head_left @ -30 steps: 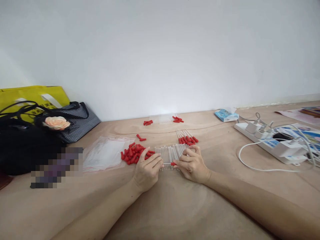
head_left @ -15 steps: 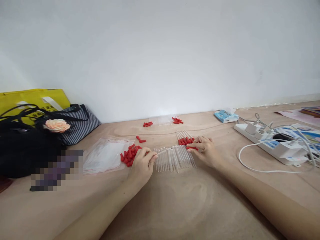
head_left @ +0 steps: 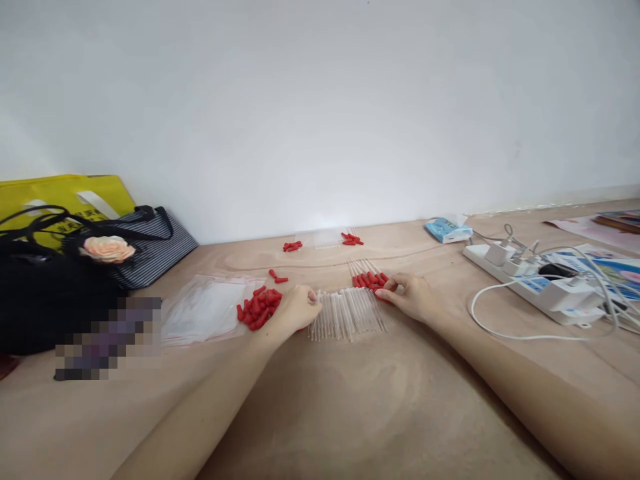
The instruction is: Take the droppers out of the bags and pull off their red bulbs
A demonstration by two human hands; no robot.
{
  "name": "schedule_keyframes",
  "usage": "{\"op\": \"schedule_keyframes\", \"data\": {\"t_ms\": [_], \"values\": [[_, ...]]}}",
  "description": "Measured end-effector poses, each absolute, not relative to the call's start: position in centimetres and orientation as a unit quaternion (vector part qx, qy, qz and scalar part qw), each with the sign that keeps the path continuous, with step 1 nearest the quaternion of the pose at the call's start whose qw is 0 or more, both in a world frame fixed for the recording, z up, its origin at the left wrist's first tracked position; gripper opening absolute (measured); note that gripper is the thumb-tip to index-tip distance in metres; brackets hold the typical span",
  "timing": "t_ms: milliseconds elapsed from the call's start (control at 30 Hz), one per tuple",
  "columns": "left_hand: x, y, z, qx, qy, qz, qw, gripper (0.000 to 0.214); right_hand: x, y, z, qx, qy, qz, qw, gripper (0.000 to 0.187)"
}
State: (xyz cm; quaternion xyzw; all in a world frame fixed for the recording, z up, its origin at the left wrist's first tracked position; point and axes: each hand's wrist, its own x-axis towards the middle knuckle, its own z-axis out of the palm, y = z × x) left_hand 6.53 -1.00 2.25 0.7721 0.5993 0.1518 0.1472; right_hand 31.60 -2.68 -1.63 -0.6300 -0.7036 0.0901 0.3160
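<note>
Clear thin glass tubes [head_left: 345, 317] lie side by side in a row on the wooden table. My left hand [head_left: 299, 308] is at the row's left end, fingers curled together; its fingertips, and whatever is in them, are hidden. Just left of it is a pile of red rubber bulbs [head_left: 257, 308]. Behind the row's right end, several droppers [head_left: 367, 279] with red bulbs lie together, their tubes pointing toward the wall. My right hand [head_left: 410, 297] has its thumb and fingers closed on a red bulb at the near right of that group.
Clear plastic bags [head_left: 203, 310] lie left of the pile. Near the wall are more red bulbs [head_left: 293, 246] and a bagged set of tubes [head_left: 327, 239]. A striped bag [head_left: 160, 250] stands left; a tissue pack [head_left: 447, 230] and a power strip [head_left: 530, 283] with cables are right.
The thin tube that showed in my left fingers is out of sight as that hand has turned over. My right hand has lowered the red bulb against the group of droppers.
</note>
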Motion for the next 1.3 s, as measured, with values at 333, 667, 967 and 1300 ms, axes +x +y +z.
{"op": "schedule_keyframes", "data": {"t_ms": [333, 667, 967, 1300], "values": [[6.7, -0.9, 1.5, 0.761, 0.616, 0.162, 0.127, 0.017, 32.1, -2.0, -2.4, -0.668, -0.667, 0.045, 0.325, 0.029], [5.4, -2.4, 1.8, 0.774, 0.57, 0.261, 0.089, 0.013, 31.1, -1.7, -1.9, -0.672, -0.668, 0.014, 0.32, 0.028], [2.9, -4.7, -0.3, 0.812, 0.43, 0.385, -0.089, 0.014, 29.0, 0.2, -0.7, -0.707, -0.652, -0.071, 0.264, 0.039], [2.7, -4.2, -0.5, 0.826, 0.403, 0.387, -0.071, 0.013, 27.8, 0.8, -0.6, -0.721, -0.655, -0.068, 0.216, 0.032]]}}
